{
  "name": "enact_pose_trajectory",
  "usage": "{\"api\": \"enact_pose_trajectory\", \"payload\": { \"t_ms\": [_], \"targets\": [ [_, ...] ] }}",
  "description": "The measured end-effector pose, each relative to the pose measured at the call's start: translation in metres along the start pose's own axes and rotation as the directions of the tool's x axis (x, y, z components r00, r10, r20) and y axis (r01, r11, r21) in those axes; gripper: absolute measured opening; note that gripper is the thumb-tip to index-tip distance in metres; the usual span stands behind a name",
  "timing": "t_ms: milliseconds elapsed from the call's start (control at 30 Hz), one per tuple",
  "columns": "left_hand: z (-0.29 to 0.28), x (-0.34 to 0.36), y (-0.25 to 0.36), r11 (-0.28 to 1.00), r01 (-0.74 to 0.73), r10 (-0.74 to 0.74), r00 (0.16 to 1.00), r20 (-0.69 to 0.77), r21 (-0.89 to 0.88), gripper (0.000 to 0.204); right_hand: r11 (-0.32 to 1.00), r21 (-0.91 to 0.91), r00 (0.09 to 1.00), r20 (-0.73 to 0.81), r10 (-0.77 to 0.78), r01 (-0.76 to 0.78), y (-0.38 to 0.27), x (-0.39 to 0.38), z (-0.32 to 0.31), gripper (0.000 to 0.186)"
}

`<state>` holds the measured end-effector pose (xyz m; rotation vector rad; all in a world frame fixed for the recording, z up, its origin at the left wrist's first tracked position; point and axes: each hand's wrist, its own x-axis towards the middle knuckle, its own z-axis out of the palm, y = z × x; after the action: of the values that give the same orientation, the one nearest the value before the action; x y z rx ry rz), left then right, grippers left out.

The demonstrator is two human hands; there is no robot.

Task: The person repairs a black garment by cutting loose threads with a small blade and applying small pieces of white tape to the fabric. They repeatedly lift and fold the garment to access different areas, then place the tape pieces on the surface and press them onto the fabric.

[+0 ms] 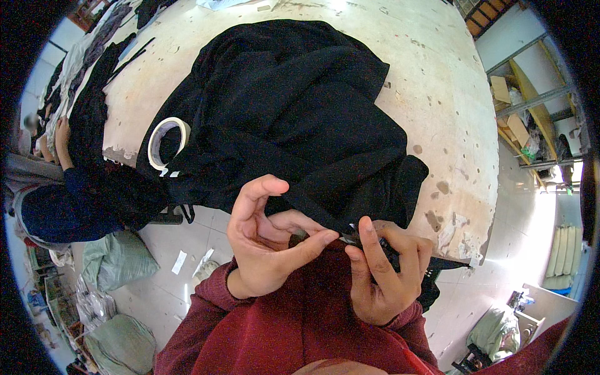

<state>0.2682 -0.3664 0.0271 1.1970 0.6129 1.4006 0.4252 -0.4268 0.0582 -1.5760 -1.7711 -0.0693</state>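
A large black cloth (300, 112) lies in loose folds over the table, its near edge hanging toward me. My left hand (265, 240) is closed in a pinch at the near edge, thumb and a finger meeting at a small greyish piece too small to name. Just to its right, my right hand (390, 269) pinches the black cloth between thumb and fingers. A small white bit shows by its fingertips. On the cloth's left side rests a roll of cream tape (155, 147), with short white pieces (174, 174) beside it.
The worn, stained table (437, 100) runs away from me. At far left, another person's hand (63, 140) touches dark garments (90, 106). Green sacks (119, 259) stand on the floor at left. Metal shelving (528, 103) holds boxes at right.
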Motion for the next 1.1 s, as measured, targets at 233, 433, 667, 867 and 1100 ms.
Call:
{"api": "enact_pose_trajectory", "payload": {
  "t_ms": [233,433,667,867,1100],
  "targets": [
    [0.001,0.000,0.002,0.999,0.026,-0.026,1.000,0.005,-0.025,0.070,1.000,0.000,1.000,0.017,0.026,-0.026,-0.001,-0.001,0.000,0.040],
    [0.004,0.001,0.002,1.000,0.022,-0.022,0.999,-0.028,-0.001,0.072,1.000,-0.020,1.000,-0.012,0.004,-0.004,0.000,-0.002,0.003,0.041],
    [0.005,0.002,0.004,0.999,0.044,-0.044,0.999,-0.011,0.008,0.073,0.995,-0.094,0.997,-0.073,-0.037,0.030,0.000,-0.004,0.008,0.041],
    [0.005,0.002,0.004,0.985,0.124,-0.129,0.991,-0.032,-0.120,0.073,0.991,0.123,0.998,-0.032,0.053,-0.049,0.004,0.004,0.010,0.039],
    [0.000,0.002,0.002,0.911,0.220,-0.235,0.972,-0.002,-0.350,0.074,0.959,0.277,0.997,-0.027,0.069,-0.059,0.014,0.008,0.014,0.040]
  ]
}}
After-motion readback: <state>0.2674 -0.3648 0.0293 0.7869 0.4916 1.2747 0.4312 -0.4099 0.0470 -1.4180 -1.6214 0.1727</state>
